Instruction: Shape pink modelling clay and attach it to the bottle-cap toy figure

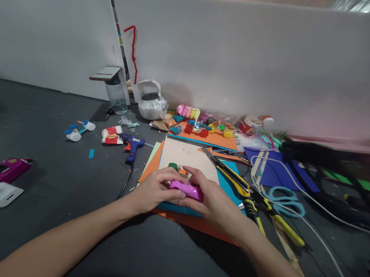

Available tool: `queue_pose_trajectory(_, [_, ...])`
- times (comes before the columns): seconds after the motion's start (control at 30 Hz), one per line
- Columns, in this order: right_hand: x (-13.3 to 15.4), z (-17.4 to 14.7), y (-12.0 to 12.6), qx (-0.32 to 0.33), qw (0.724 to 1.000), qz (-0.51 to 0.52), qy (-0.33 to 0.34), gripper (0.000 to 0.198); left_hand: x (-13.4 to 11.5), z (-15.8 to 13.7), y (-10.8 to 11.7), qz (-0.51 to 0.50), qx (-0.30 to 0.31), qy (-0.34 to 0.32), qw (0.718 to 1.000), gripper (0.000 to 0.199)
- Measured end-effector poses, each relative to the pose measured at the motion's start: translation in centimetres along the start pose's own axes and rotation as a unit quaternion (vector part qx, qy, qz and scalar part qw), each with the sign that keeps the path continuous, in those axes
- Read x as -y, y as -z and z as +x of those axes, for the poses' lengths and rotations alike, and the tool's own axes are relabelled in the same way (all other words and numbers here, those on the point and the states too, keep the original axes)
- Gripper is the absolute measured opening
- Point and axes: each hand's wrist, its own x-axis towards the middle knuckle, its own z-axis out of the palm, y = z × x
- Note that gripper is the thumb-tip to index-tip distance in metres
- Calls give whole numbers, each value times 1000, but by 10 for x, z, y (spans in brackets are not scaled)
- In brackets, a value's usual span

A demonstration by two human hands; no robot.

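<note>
Packet [186,190], bright purple and seemingly filmed in clear plastic, sits between the two hands, above the front of a stack of coloured sheets [195,225]. Left hand [155,189] grips one end between thumb and fingers; right hand [214,196] takes the other the same way, index finger lifted, likely so the small load stays level and can be worked from both ends. The sheets probably serve as a work surface; the hands cover part of them and of a green piece [173,166] just beyond. A yellow utility knife [232,177] lies across the stack's right side, near the right hand. Further right, a white cable [327,213] loops among the teal scissors [281,199] and a yellow-handled tool [287,230], and could snag a reach there. Left of the stack lies a blue glue gun [133,146], its cord trailing nearer. Behind, small coloured pieces [204,133] crowd an orange sheet, with a silvery kettle [152,107] and a bottle [117,96] near the white partition [240,54].
</note>
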Motion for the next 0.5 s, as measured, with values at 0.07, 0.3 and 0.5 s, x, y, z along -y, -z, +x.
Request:
queue_pose_trajectory(0.07, [0, 1, -3, 3, 1000, -3, 4, 68, 1, 1, -2, -21, 1, -3, 1000, 20])
queue_pose_trajectory(0.3, [4, 3, -13, 30, 999, -21, 9, 57, -4, -2, -6, 27, -1, -35, 999, 14])
queue_pose_trajectory(0.5, [7, 1, 1, 23, 998, -55, 5, 24, -2, 0, 2, -19, -13, 34, 999, 11])
